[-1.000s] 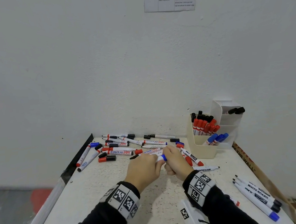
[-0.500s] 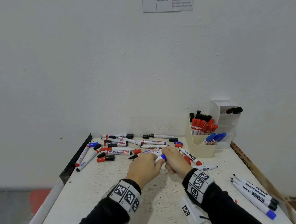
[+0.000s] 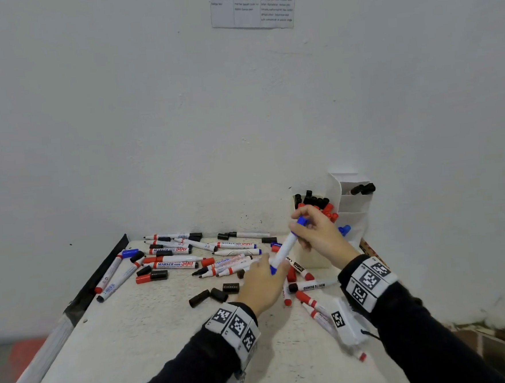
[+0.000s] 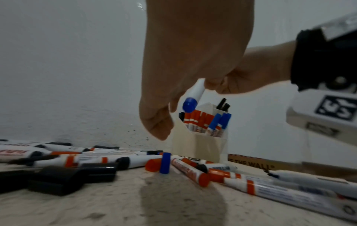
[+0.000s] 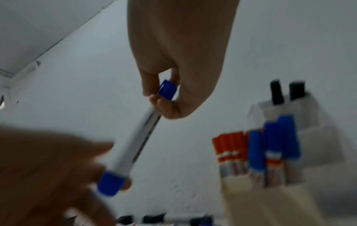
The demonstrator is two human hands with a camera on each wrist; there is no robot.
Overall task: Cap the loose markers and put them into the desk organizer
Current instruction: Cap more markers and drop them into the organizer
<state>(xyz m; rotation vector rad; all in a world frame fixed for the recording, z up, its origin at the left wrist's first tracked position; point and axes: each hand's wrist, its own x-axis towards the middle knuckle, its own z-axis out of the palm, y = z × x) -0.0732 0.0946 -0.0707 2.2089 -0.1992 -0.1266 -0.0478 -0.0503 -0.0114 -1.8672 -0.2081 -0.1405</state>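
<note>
Change: blue marker (image 3: 285,250) now lifted off the table (image 3: 142,342) and tilted, cap end up; half a second back, both hands low together over the pile, pressing at it.
Meaning: capping of this one looks finished; carry to the organizer (image 3: 349,211) appears to be starting.
Right hand (image 3: 320,234): fingers curled round the capped upper end of the marker, pinching it just in front of the organizer.
Left hand (image 3: 262,283): fingers loose and spread, holding nothing; fingertips at or just beside the marker's lower blue end, contact not clear.
Marker: in the air between the hands, blue at both ends, white barrel.
Organizer: at the back right by the wall; red and black markers in the left part, blue ones lower right, two black in the tall rear slot.
Pile (image 3: 184,256): many markers lying across the back of the table, some with bare tips.
Loose caps (image 3: 219,293): black ones near the left hand; in the left wrist view a blue cap (image 4: 165,163) propped upright among red-ended markers.
Left to do: most of the pile uncapped or unsorted; task judged well short of halfway.
Next: likely a drop among the blue ones, cap up.
</note>
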